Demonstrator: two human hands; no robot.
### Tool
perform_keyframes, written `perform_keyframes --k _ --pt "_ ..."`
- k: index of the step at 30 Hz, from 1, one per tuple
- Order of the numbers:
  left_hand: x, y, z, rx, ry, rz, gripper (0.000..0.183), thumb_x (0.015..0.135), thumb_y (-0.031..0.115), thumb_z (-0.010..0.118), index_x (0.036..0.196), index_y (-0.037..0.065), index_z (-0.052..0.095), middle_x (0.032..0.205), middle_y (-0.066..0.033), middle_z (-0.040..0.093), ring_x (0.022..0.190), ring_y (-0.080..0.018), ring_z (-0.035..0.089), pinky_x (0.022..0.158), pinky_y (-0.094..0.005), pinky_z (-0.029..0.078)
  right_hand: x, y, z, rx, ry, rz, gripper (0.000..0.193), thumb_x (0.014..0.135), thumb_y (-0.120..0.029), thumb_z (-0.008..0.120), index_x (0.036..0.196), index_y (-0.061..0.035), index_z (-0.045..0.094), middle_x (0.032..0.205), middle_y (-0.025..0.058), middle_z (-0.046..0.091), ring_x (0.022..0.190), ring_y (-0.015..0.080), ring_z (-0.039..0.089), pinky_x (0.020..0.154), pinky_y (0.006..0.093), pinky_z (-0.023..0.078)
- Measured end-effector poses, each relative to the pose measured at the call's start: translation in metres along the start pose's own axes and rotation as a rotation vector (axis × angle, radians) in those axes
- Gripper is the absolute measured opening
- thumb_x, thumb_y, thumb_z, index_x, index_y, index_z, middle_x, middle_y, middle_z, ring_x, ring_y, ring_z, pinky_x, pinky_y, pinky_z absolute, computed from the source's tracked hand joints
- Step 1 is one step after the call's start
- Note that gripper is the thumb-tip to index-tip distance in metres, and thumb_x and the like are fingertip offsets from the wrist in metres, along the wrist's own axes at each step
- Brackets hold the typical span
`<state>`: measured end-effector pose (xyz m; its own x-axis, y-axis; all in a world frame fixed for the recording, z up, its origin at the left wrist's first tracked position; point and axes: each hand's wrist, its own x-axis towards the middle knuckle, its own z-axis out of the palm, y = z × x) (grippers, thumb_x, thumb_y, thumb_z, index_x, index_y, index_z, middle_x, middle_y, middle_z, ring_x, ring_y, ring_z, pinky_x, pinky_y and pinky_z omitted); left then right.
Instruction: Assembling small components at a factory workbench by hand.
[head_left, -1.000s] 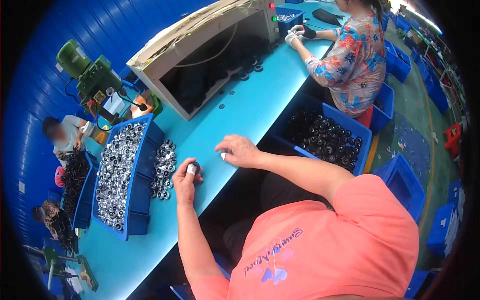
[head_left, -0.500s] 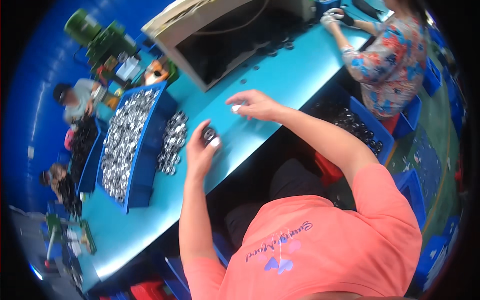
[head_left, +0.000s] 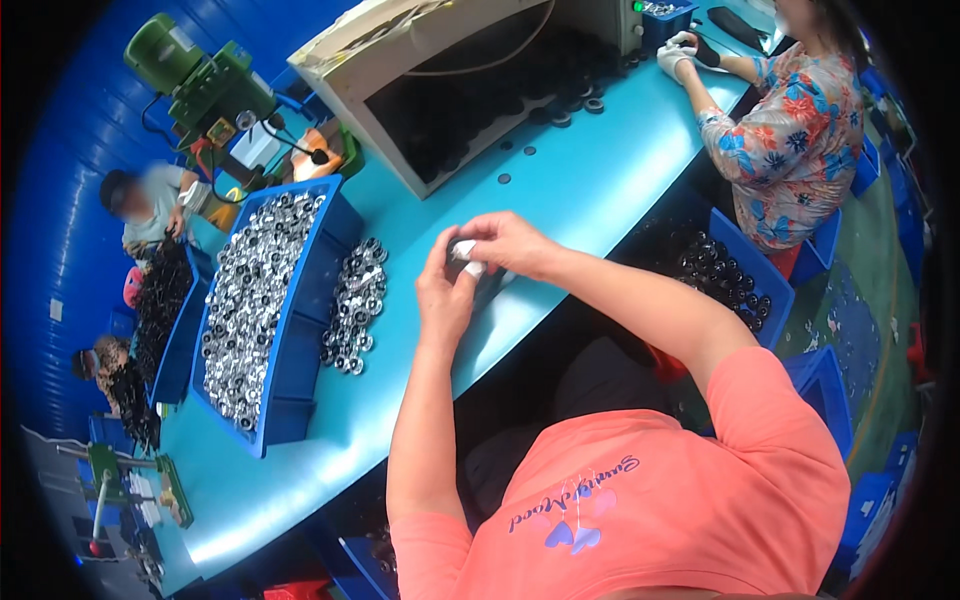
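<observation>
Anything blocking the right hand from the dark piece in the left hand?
Nothing visible: the right hand is right up at the left hand, over the dark piece. The hands hide most of it, so whether the right one touches it can't be told.

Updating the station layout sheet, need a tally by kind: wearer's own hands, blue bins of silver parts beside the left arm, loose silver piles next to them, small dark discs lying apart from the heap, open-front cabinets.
Own hands (left hand, right hand): 2
Blue bin: 1
Silver pile: 1
Small dark discs: 3
Open-front cabinet: 1
Total: 8
</observation>
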<state>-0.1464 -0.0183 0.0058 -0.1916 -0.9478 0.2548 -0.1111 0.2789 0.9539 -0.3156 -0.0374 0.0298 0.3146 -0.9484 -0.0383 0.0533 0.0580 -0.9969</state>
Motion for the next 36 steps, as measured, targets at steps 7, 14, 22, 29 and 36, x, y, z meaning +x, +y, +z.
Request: perform_keyframes --k 7,14,22,29,36 --pt "0.006 -0.014 -0.003 -0.012 0.163 -0.005 0.052 0.091 -0.003 0.064 0.142 -0.002 0.052 0.112 -0.0082 0.068 0.091 -0.0105 0.065 0.069 -0.0234 0.053 0.028 0.012 0.020 -0.148 0.060 -0.022 0.025 0.094 -0.016 0.068 0.114 -0.0021 0.069 0.101 0.0058 0.071 0.087 0.0121 0.066 0.065 0.0273 0.054" --pt "0.004 -0.014 -0.015 -0.159 0.122 -0.018 0.056 0.090 0.005 0.072 0.143 0.002 0.053 0.117 -0.0058 0.068 0.096 -0.0112 0.067 0.066 -0.0223 0.054 0.025 0.023 0.012 0.293 -0.082 0.000 0.030 0.101 -0.021 0.061 0.125 -0.0021 0.067 0.106 0.0059 0.070 0.089 0.0118 0.066 0.073 0.0266 0.056" --pt "0.002 -0.014 -0.013 -0.146 0.137 -0.034 0.057 0.089 0.004 0.072 0.142 0.003 0.054 0.113 -0.0046 0.069 0.095 -0.0118 0.066 0.072 -0.0244 0.054 0.026 0.024 0.008 0.291 -0.079 0.006 0.030 0.099 -0.020 0.062 0.122 -0.0001 0.066 0.101 0.0056 0.070 0.088 0.0119 0.065 0.074 0.0285 0.057" --pt "-0.001 -0.007 -0.008 -0.088 0.150 -0.049 0.053 0.086 -0.002 0.071 0.137 0.003 0.059 0.112 -0.0071 0.070 0.098 -0.0135 0.067 0.087 -0.0292 0.056 0.024 0.021 0.010 0.178 -0.040 0.009 0.032 0.086 -0.005 0.065 0.118 0.0021 0.066 0.104 0.0087 0.071 0.091 0.0160 0.068 0.074 0.0281 0.057" --pt "-0.003 -0.004 -0.006 -0.080 0.160 -0.047 0.050 0.087 -0.001 0.071 0.135 0.002 0.060 0.108 -0.0072 0.071 0.097 -0.0129 0.067 0.085 -0.0285 0.056 0.026 0.027 0.007 0.229 -0.067 -0.008 0.026 0.092 -0.010 0.065 0.115 0.0013 0.068 0.105 0.0093 0.070 0.088 0.0151 0.068 0.072 0.0282 0.057"
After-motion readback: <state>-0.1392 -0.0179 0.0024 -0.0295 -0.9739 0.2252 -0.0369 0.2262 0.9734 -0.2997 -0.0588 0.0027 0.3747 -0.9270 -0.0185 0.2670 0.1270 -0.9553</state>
